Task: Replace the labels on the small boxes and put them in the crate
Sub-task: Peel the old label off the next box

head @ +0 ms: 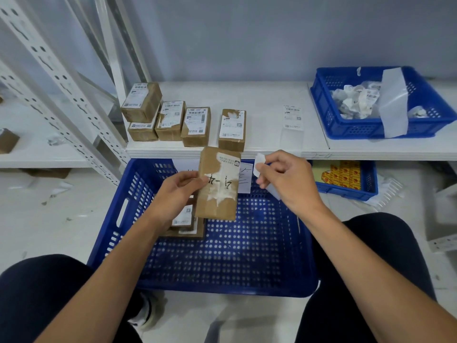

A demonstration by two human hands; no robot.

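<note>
Meanwhile left hand point(181, 191) grips box point(217, 194) above crate point(118, 233).

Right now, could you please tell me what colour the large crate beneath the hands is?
The crate is blue, clearest in the head view.

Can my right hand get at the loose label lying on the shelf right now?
Probably yes: the loose label lies flat on the shelf just beyond the right hand, nothing standing between. But that hand pinches a torn paper scrap, so its grip is taken until it drops that.
</note>
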